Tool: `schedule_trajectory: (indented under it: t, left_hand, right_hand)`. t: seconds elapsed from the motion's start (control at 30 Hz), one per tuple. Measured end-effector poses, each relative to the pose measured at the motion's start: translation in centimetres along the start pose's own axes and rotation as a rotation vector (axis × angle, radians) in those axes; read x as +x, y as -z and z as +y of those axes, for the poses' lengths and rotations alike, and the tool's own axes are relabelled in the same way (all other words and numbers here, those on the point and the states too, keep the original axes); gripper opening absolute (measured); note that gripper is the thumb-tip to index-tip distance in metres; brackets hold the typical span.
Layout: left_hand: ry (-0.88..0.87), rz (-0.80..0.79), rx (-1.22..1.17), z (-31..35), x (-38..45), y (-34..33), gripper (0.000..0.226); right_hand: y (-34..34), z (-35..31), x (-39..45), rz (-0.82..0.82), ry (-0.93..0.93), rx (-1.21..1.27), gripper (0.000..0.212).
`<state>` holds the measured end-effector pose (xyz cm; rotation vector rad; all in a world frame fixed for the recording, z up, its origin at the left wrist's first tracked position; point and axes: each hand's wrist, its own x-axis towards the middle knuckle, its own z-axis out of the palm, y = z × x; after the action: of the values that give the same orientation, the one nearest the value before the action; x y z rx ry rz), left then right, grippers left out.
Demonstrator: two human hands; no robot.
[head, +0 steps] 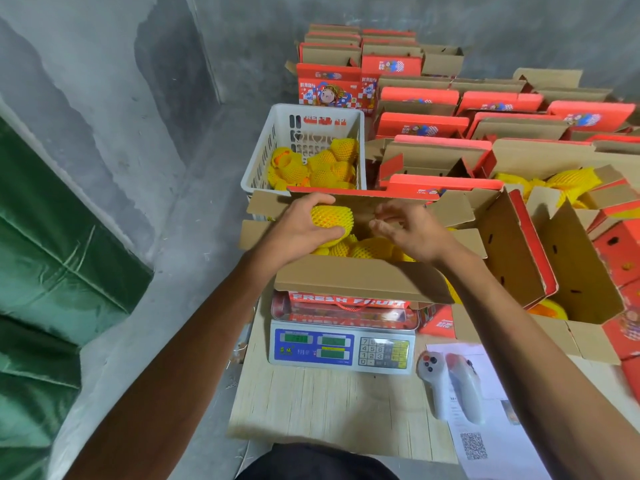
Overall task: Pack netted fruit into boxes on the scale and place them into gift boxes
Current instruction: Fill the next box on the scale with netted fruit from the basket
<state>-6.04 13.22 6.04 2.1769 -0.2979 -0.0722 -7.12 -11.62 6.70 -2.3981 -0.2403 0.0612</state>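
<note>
We see both bare forearms reaching forward over the open gift box (pixel 363 278) that sits on the electronic scale (pixel 343 348). Our left hand (pixel 304 226) is cupped around a netted fruit (pixel 330 216), thumb underneath and fingers curled over its top, holding it just above the box's far-left corner. Our right hand (pixel 412 230) hovers beside it over the middle of the box, palm turned left, fingers spread and loosely bent, gripping nothing; it is slightly blurred. Below the hands, more netted fruits (pixel 370 249) already lie inside the box. Behind the box stands a white plastic basket (pixel 263 157) with netted fruit in it. To the right, another open box (pixel 581 271) and rows of red gift boxes (pixel 498 102) cover the surface. Near the scale, two white handheld controllers (pixel 450 386) rest on a printed sheet (pixel 485 441) on the wooden table (pixel 311 403).
</note>
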Motion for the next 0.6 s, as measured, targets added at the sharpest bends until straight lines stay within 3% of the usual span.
schedule_trajectory:
  t: [0.2, 0.47, 0.6]
  left_hand:
    - [-0.037, -0.045, 0.136, -0.1, 1.3, -0.6, 0.063]
    - [-0.179, -0.152, 0.703, 0.4, 4.0, -2.4, 0.071]
    - [-0.149, -0.112, 0.623, -0.1, 3.4, -2.7, 0.07]
  right_hand:
    - [-0.3, -0.1, -0.1, 0.025, 0.024, 0.016, 0.036]
    - [-0.5, 0.3, -0.2, 0.068, 0.034, -0.003, 0.035]
    - [-0.6, 0.3, -0.3, 0.083, 0.037, 0.043, 0.026]
